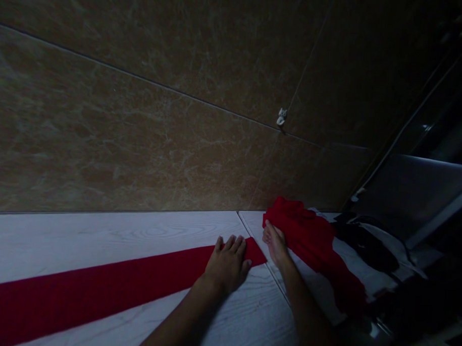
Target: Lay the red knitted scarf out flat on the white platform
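Observation:
A long strip of red cloth (117, 285) lies flat along the pale wood-grained surface, its slanted end near the middle. My left hand (228, 261) presses flat on that strip close to its end, fingers spread. My right hand (276, 242) is closed, its fingers curled at the edge of a crumpled heap of red cloth (308, 233). Its fingertips seem to pinch that edge, though the dim light partly hides the grip.
A brown marbled wall (160, 125) rises behind the pale surface (118, 234). A small white cat-shaped hook (281, 116) is fixed to it. Black items (365, 246) lie right of the heap. A seam crosses the surface between my hands. The far right is dark.

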The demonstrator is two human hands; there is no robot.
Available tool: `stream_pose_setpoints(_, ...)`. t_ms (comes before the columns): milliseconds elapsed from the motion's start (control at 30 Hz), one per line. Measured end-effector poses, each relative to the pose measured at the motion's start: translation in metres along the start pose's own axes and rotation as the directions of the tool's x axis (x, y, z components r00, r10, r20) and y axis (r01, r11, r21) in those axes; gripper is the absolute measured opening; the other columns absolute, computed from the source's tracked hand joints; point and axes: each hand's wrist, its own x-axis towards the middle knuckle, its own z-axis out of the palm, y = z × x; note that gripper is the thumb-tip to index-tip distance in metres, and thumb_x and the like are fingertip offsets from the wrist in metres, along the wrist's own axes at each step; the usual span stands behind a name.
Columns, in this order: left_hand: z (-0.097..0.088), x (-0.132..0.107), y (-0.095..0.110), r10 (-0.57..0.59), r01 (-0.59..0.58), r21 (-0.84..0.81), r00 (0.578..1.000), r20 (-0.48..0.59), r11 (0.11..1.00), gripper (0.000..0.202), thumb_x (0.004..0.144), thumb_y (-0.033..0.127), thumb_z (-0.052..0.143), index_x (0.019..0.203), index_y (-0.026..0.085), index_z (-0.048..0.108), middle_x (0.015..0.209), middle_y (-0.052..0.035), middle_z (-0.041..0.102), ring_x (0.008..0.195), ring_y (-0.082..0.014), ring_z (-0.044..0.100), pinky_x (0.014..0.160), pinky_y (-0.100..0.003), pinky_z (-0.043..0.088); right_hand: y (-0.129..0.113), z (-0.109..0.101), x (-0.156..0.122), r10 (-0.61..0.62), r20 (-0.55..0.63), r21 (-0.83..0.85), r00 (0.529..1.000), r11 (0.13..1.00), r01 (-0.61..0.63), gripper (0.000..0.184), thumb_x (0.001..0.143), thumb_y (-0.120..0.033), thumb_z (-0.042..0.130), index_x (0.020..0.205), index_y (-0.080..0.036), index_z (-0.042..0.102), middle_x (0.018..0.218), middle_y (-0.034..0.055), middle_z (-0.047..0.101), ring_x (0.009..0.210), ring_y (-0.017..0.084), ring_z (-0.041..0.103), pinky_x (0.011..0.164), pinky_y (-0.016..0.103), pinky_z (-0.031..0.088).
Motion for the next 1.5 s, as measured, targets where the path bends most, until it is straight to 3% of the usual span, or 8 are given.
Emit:
stream_pose_setpoints(233, -0.005, -0.001, 0.002, -0.001, 0.001, -0.029, 1.000, 0.013, 1.000, 0.065, 0.099, 0.045, 0.030, 0.154, 0.012, 0.034, 0.161, -0.0132, 0.032, 0.151, -0.0321, 0.025, 0.123, -0.062, 0.014, 0.002, 0.006, 0.001, -0.088, 0.100, -0.240, 0.991, 0.964, 0.110, 0.050, 0.078, -0.069, 0.059, 0.060, -0.024, 0.048, 0.055, -0.0030, 0.047, 0.057, 0.016, 0.045, 0.057, 0.030, 0.037)
stream_pose_setpoints(400, 0.000, 0.000, -0.001, 0.006, -0.007, -0.013, 1.000, -0.006, 1.000, 0.064, 0.099, 0.046, 0.029, 0.154, 0.012, 0.036, 0.160, -0.0138, 0.034, 0.150, -0.0326, 0.027, 0.122, -0.063, 0.016, 0.004, 0.010, 0.002, -0.095, 0.215, -0.283, 0.972, 0.947, 0.155, 0.044, 0.083, -0.064, 0.053, 0.081, -0.021, 0.064, 0.070, 0.0032, 0.066, 0.072, 0.022, 0.061, 0.070, 0.033, 0.048)
stream_pose_setpoints(633, 0.000, 0.000, -0.001, 0.014, -0.014, -0.012, 1.000, 0.001, 1.000, 0.065, 0.099, 0.045, 0.030, 0.153, 0.010, 0.036, 0.161, -0.0143, 0.033, 0.150, -0.0336, 0.027, 0.121, -0.063, 0.017, 0.004, 0.009, 0.002, -0.098, 0.333, -0.282, 0.938, 0.939, 0.198, 0.041, 0.086, -0.056, 0.053, 0.088, -0.019, 0.068, 0.071, 0.0028, 0.066, 0.071, 0.021, 0.063, 0.070, 0.034, 0.051)
stream_pose_setpoints(967, -0.005, -0.001, 0.002, 0.029, -0.029, -0.028, 0.999, 0.031, 0.999, 0.064, 0.098, 0.046, 0.030, 0.154, 0.015, 0.036, 0.161, -0.0129, 0.033, 0.151, -0.0327, 0.026, 0.122, -0.063, 0.017, 0.011, 0.012, 0.001, -0.131, 0.407, -0.303, 0.904, 0.914, 0.269, 0.034, 0.089, -0.050, 0.051, 0.088, -0.021, 0.069, 0.094, 0.0075, 0.075, 0.093, 0.024, 0.068, 0.087, 0.038, 0.052)
stream_pose_setpoints(1133, -0.004, 0.000, 0.003, 0.031, -0.029, -0.037, 0.999, 0.043, 0.999, 0.064, 0.098, 0.047, 0.030, 0.153, 0.015, 0.037, 0.161, -0.0126, 0.033, 0.151, -0.0324, 0.026, 0.121, -0.063, 0.016, 0.013, 0.012, 0.002, -0.132, 0.391, -0.388, 0.911, 0.874, 0.293, 0.031, 0.090, -0.045, 0.049, 0.085, -0.021, 0.068, 0.087, 0.0057, 0.074, 0.088, 0.023, 0.066, 0.082, 0.035, 0.051)
stream_pose_setpoints(1267, -0.004, -0.001, 0.003, 0.023, -0.021, -0.051, 0.999, 0.042, 0.998, 0.065, 0.098, 0.047, 0.031, 0.154, 0.016, 0.036, 0.162, -0.0119, 0.033, 0.151, -0.0318, 0.025, 0.122, -0.062, 0.015, 0.014, 0.001, 0.007, -0.130, 0.296, -0.487, 0.946, 0.832, 0.266, 0.031, 0.087, -0.048, 0.050, 0.082, -0.021, 0.065, 0.080, 0.0055, 0.071, 0.078, 0.023, 0.064, 0.074, 0.034, 0.049)
stream_pose_setpoints(1367, -0.004, -0.001, 0.003, 0.024, -0.022, -0.057, 0.999, 0.038, 0.998, 0.065, 0.098, 0.047, 0.031, 0.154, 0.014, 0.035, 0.162, -0.0127, 0.032, 0.151, -0.0322, 0.024, 0.122, -0.063, 0.014, 0.010, -0.012, 0.007, -0.116, 0.234, -0.551, 0.965, 0.802, 0.230, 0.039, 0.086, -0.056, 0.050, 0.065, -0.023, 0.056, 0.060, 0.0026, 0.061, 0.061, 0.020, 0.055, 0.061, 0.031, 0.042)
stream_pose_setpoints(1500, -0.002, -0.001, 0.002, 0.025, -0.023, -0.063, 0.999, 0.031, 0.998, 0.065, 0.098, 0.048, 0.031, 0.154, 0.016, 0.036, 0.162, -0.0124, 0.032, 0.151, -0.0328, 0.024, 0.122, -0.063, 0.014, 0.003, -0.018, -0.001, -0.065, 0.277, -0.574, 0.959, 0.789, 0.219, 0.053, 0.086, -0.063, 0.051, 0.050, -0.023, 0.045, 0.046, -0.0006, 0.049, 0.049, 0.015, 0.044, 0.050, 0.028, 0.033)
